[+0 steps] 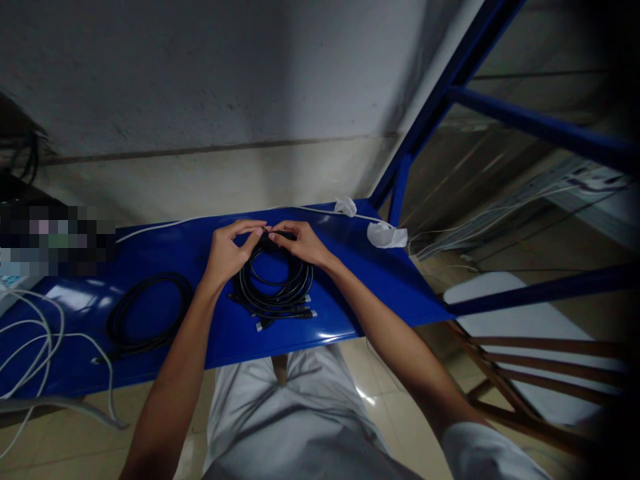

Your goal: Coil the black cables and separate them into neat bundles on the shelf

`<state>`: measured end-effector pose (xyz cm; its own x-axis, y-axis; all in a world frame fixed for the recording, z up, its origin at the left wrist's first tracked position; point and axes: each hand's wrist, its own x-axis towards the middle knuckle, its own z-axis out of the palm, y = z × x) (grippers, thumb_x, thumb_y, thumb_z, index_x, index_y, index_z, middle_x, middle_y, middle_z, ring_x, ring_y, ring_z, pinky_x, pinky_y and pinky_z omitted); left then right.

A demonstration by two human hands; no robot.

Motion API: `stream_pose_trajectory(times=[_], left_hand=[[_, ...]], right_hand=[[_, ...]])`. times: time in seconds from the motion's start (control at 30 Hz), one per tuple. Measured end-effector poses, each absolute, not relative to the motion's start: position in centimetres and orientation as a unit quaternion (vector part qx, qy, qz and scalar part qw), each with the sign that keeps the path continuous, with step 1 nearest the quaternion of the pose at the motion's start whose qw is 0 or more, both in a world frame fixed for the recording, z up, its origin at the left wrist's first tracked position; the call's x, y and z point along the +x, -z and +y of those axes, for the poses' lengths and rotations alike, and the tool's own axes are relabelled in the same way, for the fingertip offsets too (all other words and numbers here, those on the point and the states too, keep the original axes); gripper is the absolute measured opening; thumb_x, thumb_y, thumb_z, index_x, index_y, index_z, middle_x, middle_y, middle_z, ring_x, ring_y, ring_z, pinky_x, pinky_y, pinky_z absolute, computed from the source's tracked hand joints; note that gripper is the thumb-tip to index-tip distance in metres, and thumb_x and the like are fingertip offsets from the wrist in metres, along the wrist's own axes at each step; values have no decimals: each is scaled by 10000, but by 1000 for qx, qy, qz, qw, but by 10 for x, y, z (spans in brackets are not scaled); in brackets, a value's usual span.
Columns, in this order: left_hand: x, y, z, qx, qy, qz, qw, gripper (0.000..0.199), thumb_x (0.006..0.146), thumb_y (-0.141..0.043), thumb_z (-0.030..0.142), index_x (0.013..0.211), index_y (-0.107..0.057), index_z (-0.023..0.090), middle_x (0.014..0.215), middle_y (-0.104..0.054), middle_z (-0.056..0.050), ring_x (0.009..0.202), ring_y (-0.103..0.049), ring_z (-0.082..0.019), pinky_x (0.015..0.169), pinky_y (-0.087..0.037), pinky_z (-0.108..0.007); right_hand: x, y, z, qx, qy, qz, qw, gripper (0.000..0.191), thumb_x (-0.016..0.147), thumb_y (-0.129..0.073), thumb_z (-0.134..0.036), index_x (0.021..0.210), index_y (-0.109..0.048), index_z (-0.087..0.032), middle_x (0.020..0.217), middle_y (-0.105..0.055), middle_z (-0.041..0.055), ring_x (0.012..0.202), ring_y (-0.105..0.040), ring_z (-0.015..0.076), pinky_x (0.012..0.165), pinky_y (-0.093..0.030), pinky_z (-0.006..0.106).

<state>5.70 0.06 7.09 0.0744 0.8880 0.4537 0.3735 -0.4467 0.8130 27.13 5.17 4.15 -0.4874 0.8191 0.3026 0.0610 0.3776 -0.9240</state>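
Note:
A coiled black cable (274,288) lies on the blue table (380,280), its plug ends sticking out toward me at the near side. My left hand (229,250) pinches the far top of the coil with thumb and fingers. My right hand (300,241) grips the same top spot from the right side, fingertips almost meeting those of the left. Both forearms reach over the table's near edge.
A second black cable coil (147,312) lies left of my left arm. White cables (35,340) trail off the table's left end. Crumpled white wads (386,235) sit at the far right corner. A blue metal frame (505,113) and a wooden chair (540,373) stand to the right.

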Motion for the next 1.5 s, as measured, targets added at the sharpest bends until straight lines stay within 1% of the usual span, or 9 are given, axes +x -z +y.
stream_pose_trajectory(times=[0.23, 0.43, 0.6, 0.73, 0.9, 1.1, 1.2, 1.37, 1.5], left_hand=[[57, -70, 4, 683, -482, 459, 301, 263, 942, -800, 354, 1152, -829, 197, 1132, -846, -98, 1095, -813, -275, 1085, -615, -433], [57, -67, 6, 676, -483, 469, 299, 249, 928, -810, 335, 1132, -838, 194, 1148, -845, -105, 1087, -817, -276, 1085, -613, -437], [57, -68, 6, 666, -486, 465, 321, 265, 919, -810, 340, 1138, -841, 195, 1193, -837, -115, 1143, -806, -297, 1091, -616, -459], [59, -68, 5, 662, -482, 465, 336, 278, 929, -779, 318, 1170, -829, 189, 1180, -840, -115, 1158, -804, -303, 1107, -614, -473], [63, -68, 2, 661, -483, 456, 348, 306, 941, -745, 304, 1215, -802, 180, 1185, -837, -126, 1167, -802, -300, 1097, -629, -471], [62, -60, 5, 662, -490, 464, 327, 329, 921, -734, 260, 1236, -794, 184, 1213, -829, -124, 1147, -805, -283, 1092, -638, -448], [60, -58, 6, 670, -485, 465, 316, 329, 923, -726, 247, 1237, -800, 184, 1211, -827, -122, 1147, -803, -280, 1077, -646, -434], [59, -57, 5, 684, -473, 467, 299, 321, 934, -746, 308, 1229, -810, 196, 1242, -819, -119, 1157, -795, -289, 1088, -638, -449], [59, -56, 5, 701, -457, 462, 293, 316, 928, -760, 327, 1214, -817, 207, 1209, -827, -106, 1110, -803, -286, 1078, -636, -456]], right_hand=[[272, -40, 53, -314, -461, -726, 403, 342, 973, -742, -482, 1042, -792, -150, 871, -743, 32, 788, -631, 160, 763, -486, 299], [270, -42, 51, -295, -448, -732, 420, 352, 943, -797, -495, 1064, -804, -165, 1057, -800, 76, 983, -709, 200, 947, -525, 351], [269, -47, 46, -307, -458, -716, 428, 401, 982, -751, -551, 1105, -737, -170, 916, -743, 37, 735, -667, 155, 748, -519, 309], [271, -48, 44, -306, -430, -737, 422, 368, 1028, -702, -538, 1178, -678, -202, 847, -718, 8, 750, -676, 162, 758, -493, 303], [273, -48, 43, -318, -396, -762, 401, 328, 1110, -556, -514, 1262, -616, -229, 800, -712, -11, 690, -609, 158, 722, -452, 304], [272, -44, 46, -301, -413, -753, 414, 292, 1097, -562, -514, 1138, -569, -226, 854, -715, 8, 788, -660, 177, 777, -472, 308], [270, -44, 46, -295, -439, -739, 418, 293, 1074, -586, -511, 1072, -562, -219, 863, -711, 23, 793, -643, 174, 758, -471, 303], [271, -53, 44, -300, -469, -728, 400, 284, 1031, -603, -484, 962, -576, -210, 884, -695, 40, 794, -600, 170, 708, -458, 291], [273, -55, 46, -288, -457, -743, 395, 222, 988, -644, -412, 938, -617, -197, 901, -701, 46, 844, -613, 180, 775, -482, 312]])
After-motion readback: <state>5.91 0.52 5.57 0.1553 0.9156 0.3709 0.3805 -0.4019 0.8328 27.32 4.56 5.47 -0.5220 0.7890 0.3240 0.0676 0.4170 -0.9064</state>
